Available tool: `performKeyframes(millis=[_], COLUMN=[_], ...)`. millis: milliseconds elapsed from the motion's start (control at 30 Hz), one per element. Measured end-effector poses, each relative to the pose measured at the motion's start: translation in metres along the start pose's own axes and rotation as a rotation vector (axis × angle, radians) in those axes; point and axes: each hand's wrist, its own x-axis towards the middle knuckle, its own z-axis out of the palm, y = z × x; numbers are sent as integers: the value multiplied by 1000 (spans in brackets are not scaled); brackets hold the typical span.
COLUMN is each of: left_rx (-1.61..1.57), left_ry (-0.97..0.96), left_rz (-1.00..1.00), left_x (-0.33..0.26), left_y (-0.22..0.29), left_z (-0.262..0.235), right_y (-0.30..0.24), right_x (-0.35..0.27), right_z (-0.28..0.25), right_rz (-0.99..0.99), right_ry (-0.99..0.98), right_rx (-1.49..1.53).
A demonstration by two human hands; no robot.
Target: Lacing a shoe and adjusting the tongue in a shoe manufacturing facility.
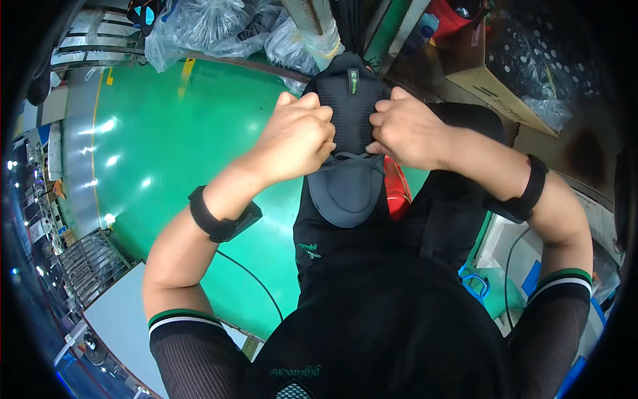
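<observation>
A dark grey-black shoe (347, 193) is held between my hands, above my lap. Its rounded toe points toward me, and a mesh tongue (352, 120) with a small woven label stretches away from me. Thin dark lacing crosses where tongue and toe meet. My left hand (298, 136) is closed, its fingers curled against the left edge beside the tongue. On the opposite edge, my right hand (407, 128) is closed too, thumb and fingers pinching the shoe's side. What lies under the curled fingertips is hidden.
Clear plastic bags (212, 26) are heaped at the far left, beside a plastic-wrapped post (316, 33). A cardboard box (505, 100) stands at the far right. Something red (397, 189) shows between my legs, above a green floor (179, 153). A black cable (256, 282) hangs near my left arm.
</observation>
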Motion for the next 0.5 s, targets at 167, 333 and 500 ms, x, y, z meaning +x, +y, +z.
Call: performKeyframes(millis=[167, 333, 500], left_rx=[34, -23, -852], left_ry=[153, 305, 476], left_rz=[-89, -156, -249], left_x=[-1, -1, -8], left_y=[8, 12, 28], left_z=[17, 29, 2], right_y=[-13, -20, -103], right_x=[7, 4, -17], right_z=[7, 5, -9], right_rz=[236, 449, 202], right_ry=[-112, 487, 600], right_rx=[-36, 868, 882])
